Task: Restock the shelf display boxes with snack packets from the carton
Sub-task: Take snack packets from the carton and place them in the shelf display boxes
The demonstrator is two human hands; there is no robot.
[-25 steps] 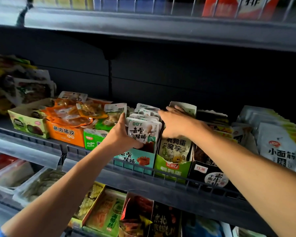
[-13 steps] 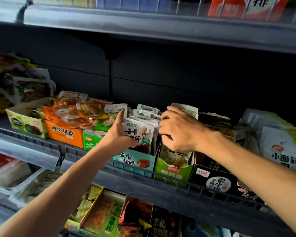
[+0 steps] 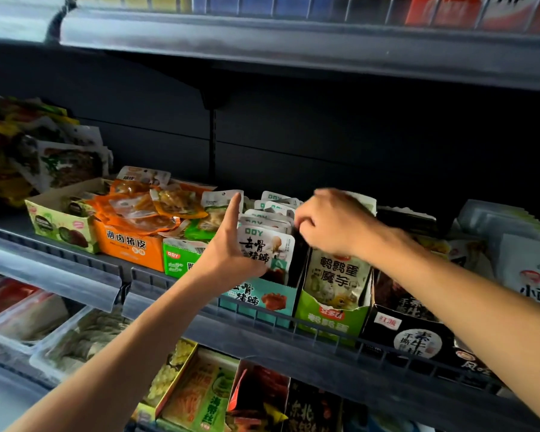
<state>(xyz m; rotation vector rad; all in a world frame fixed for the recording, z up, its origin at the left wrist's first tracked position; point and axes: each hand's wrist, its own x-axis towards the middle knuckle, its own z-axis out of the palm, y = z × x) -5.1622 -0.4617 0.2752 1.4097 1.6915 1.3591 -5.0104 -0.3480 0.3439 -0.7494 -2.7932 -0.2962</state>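
A: Where's the L hand (image 3: pixel 231 254)?

B: Against the row of white snack packets w/ teal print (image 3: pixel 267 244) standing in the teal cardboard display box (image 3: pixel 262 299). Fingers straight, pointing up along the left side of the row, thumb across the front packet. Flat press, not a curled grip.

A: R hand (image 3: pixel 331 227)?

B: Over the back of that same row, knuckles up, fingers curled down between the teal box and the green cardboard display box (image 3: pixel 331 319) next to it. Can't tell if it's got a packet pinched; fingertips are hidden and blurry.

A: What's in the green box?

B: Pale packets w/ black lettering (image 3: pixel 339 277), upright, front one leaning a bit.

A: Neighbours?

B: Orange cardboard box (image 3: pixel 128 244) heaped w/ clear orange pouches to the left, black box (image 3: pixel 409 335) to the right. All on the dark metal shelf w/ wire front rail (image 3: pixel 325 335).
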